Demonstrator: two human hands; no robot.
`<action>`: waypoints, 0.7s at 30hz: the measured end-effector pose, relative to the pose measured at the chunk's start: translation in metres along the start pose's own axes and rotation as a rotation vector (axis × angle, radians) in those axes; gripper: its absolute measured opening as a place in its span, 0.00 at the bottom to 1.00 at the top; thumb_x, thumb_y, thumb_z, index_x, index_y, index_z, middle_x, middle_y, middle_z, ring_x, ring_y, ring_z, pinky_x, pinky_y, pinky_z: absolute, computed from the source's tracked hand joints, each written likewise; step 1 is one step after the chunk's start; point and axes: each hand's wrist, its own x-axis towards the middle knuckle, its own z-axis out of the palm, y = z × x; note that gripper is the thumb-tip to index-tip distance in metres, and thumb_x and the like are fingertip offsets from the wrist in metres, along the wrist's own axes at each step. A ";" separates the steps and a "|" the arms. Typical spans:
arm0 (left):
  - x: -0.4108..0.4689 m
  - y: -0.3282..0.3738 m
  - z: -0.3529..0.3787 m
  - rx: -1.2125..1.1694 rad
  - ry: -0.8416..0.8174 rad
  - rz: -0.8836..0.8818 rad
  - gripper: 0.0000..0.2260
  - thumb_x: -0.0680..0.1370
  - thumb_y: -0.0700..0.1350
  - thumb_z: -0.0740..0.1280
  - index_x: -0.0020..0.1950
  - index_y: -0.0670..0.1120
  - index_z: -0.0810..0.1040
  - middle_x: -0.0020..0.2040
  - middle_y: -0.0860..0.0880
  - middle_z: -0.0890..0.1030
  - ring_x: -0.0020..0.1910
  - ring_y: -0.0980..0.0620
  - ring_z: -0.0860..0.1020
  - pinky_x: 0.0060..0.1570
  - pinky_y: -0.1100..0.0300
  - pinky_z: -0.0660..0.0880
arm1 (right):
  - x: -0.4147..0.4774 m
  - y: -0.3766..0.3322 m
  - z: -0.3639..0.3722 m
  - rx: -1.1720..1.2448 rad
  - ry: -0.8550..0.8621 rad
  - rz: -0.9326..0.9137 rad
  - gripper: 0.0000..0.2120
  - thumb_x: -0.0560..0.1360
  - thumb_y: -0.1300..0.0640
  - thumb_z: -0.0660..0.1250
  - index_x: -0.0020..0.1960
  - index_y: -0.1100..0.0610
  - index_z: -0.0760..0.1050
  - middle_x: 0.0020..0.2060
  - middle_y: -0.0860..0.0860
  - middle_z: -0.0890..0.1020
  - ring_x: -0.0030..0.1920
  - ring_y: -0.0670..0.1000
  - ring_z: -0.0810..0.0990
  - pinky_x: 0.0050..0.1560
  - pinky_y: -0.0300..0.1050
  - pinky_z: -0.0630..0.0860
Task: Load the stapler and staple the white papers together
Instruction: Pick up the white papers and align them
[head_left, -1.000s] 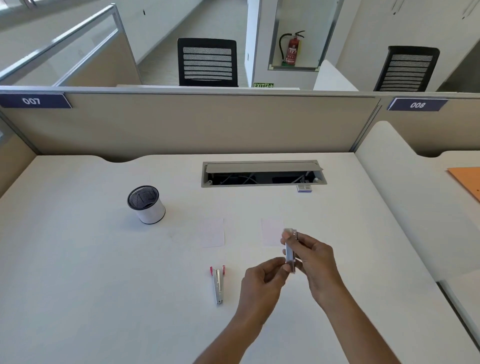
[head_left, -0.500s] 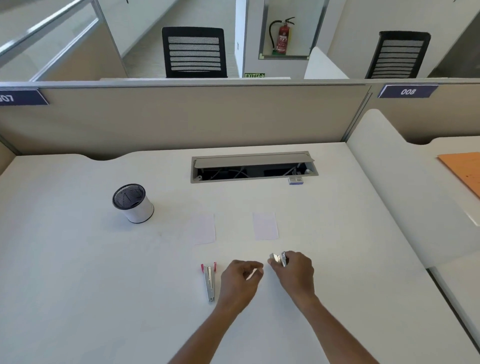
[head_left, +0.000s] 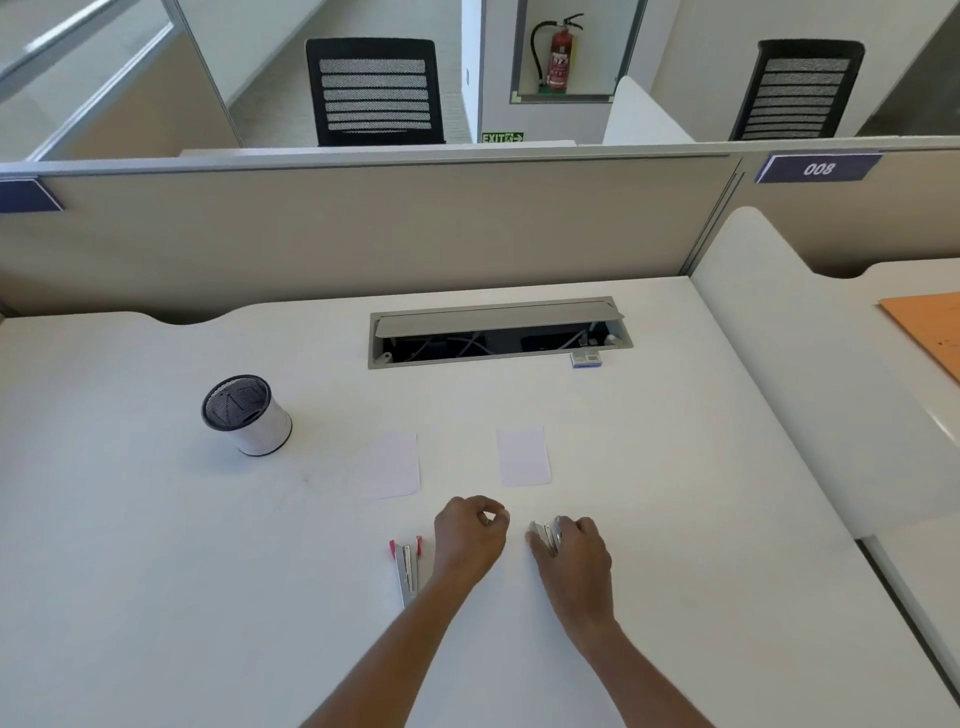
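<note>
Stapler slide (head_left: 407, 571), pink-tipped, lies near the desk's (head_left: 156, 571) front edge, beside the left hand (head_left: 467, 540), whose fingertips pinch together; on what, I cannot tell. The right hand (head_left: 569, 551) grips the silver stapler body (head_left: 544, 534). Beyond, the left paper (head_left: 395, 467) and right paper (head_left: 523, 457) lie apart.

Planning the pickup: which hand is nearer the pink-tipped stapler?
Left. The left hand sits just right of the pink-tipped stapler; the right hand, gripping a metal piece, lies farther right.
</note>
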 end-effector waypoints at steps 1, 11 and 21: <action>0.005 0.002 0.001 0.004 0.001 -0.004 0.07 0.78 0.45 0.69 0.51 0.47 0.87 0.34 0.52 0.80 0.40 0.55 0.77 0.38 0.68 0.67 | -0.001 0.002 0.002 -0.013 0.011 -0.019 0.15 0.78 0.45 0.68 0.43 0.58 0.75 0.39 0.51 0.73 0.39 0.55 0.75 0.40 0.47 0.72; 0.049 0.015 0.012 0.017 -0.006 -0.046 0.14 0.78 0.46 0.70 0.63 0.44 0.82 0.53 0.47 0.85 0.56 0.49 0.81 0.59 0.60 0.74 | 0.001 0.010 0.004 -0.039 0.051 -0.135 0.18 0.74 0.42 0.73 0.45 0.58 0.78 0.38 0.50 0.74 0.34 0.54 0.77 0.34 0.45 0.75; 0.074 0.032 0.017 -0.052 0.044 -0.106 0.22 0.78 0.45 0.70 0.71 0.41 0.74 0.64 0.43 0.81 0.64 0.45 0.79 0.67 0.53 0.74 | 0.086 -0.034 -0.016 0.159 0.041 0.082 0.21 0.79 0.45 0.68 0.57 0.63 0.79 0.50 0.58 0.81 0.53 0.60 0.81 0.54 0.52 0.75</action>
